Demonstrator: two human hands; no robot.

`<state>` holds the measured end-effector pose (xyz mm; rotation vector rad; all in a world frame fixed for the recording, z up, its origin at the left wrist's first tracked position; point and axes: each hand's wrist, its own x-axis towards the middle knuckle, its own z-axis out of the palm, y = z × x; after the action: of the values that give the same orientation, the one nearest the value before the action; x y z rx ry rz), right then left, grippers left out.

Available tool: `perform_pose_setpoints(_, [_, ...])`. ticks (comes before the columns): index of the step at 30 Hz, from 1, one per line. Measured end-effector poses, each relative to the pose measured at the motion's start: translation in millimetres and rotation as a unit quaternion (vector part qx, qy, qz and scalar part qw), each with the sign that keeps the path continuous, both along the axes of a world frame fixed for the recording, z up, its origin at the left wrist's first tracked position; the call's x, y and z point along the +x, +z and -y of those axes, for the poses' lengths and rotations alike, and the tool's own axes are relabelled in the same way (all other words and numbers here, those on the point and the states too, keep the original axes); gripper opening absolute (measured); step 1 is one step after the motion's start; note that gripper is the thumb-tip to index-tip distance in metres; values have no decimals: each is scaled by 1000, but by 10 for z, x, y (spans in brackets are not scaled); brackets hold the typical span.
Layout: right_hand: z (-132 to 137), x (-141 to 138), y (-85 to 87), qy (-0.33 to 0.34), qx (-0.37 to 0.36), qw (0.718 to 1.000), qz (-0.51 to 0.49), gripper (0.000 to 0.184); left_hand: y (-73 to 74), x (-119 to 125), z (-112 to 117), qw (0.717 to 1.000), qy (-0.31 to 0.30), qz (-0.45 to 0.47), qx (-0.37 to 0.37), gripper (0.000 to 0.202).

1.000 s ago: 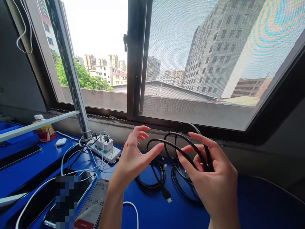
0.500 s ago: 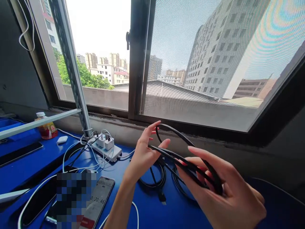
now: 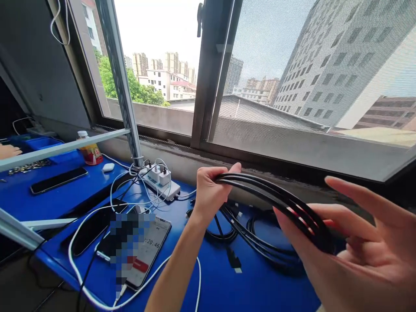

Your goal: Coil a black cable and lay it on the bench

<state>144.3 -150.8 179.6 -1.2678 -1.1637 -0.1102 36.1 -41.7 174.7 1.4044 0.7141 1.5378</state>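
Note:
Several loops of black cable (image 3: 260,182) stretch between my two hands above the blue table. My left hand (image 3: 209,184) is closed round the loops at their far end, with the thumb pointing up. My right hand (image 3: 364,247) has the near end of the coil between its thumb and fingers, while the index finger is lifted away. Beneath my hands, another coiled black cable (image 3: 276,255) rests on the table, partly hidden by the loops and my right hand. A dark plug (image 3: 233,258) with a light tip lies beside it.
A white power strip (image 3: 169,189) with chargers and tangled white cables stands by the window sill. Phones (image 3: 156,242) lie left of my arm. A metal frame (image 3: 121,78) crosses the left side, near a bottle (image 3: 91,151). Another person's hand (image 3: 9,151) shows at the left edge.
My left hand has closed round the cable loops from a more open pose. The loops are now bunched side by side. My right index finger has lifted off, and the view has swung left.

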Motion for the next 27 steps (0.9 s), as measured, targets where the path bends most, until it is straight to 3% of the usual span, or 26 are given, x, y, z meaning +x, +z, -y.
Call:
perform_pose_setpoints(3, [-119, -64, 6, -12, -25, 1000, 15, 39, 35, -35, -32, 997, 7, 65, -51, 55])
perform_pose_setpoints(7, [-261, -58, -24, 31, -22, 999, -20, 31, 58, -85, -78, 988, -73, 101, -96, 47])
perform_pose_setpoints(11, [-317, -49, -8, 63, 4, 992, -109, 22, 47, -102, -77, 983, -147, 85, -75, 56])
perform_pose_setpoints(16, [-319, -46, 47, 87, 69, 981, -161, 18, 3, -65, -116, 983, -159, 24, -85, 39])
perform_pose_setpoints(22, [-308, -73, 31, 57, 153, 967, -193, 18, -26, 61, -185, 982, -147, -27, -118, 43])
perform_pose_setpoints(27, [-258, -52, 75, -17, 164, 959, -232, 21, -57, 146, -145, 972, -218, -9, -81, 40])
